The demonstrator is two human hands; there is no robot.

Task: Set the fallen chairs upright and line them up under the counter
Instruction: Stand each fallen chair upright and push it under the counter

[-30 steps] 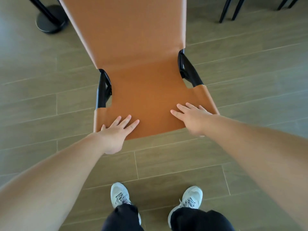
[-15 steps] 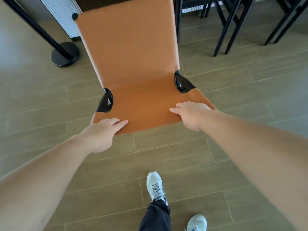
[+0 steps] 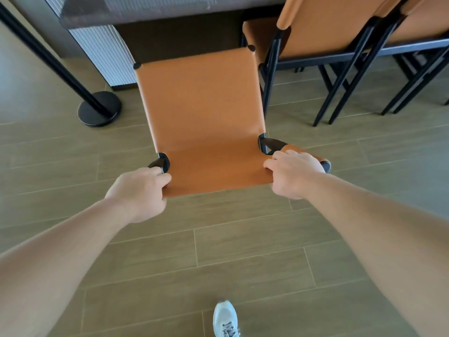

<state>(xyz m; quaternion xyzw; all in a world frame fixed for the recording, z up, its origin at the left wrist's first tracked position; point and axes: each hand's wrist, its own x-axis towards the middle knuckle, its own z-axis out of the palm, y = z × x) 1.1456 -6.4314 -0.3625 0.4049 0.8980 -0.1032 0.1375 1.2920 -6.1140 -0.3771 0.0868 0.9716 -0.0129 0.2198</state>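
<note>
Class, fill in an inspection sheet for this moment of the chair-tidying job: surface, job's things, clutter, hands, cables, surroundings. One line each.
Surface: wood-look plank floor, bare where visible.
Job's things: tan chair upright, its back edge toward the person, facing the counter; two more tan chairs stand at the counter to its right.
Clutter: nothing seen.
Hands: left hand grips the back's left corner; right hand grips the right corner.
Cables: nothing seen.
Surroundings: black post with round base at left; ribbed counter panel; one white shoe below.
</note>
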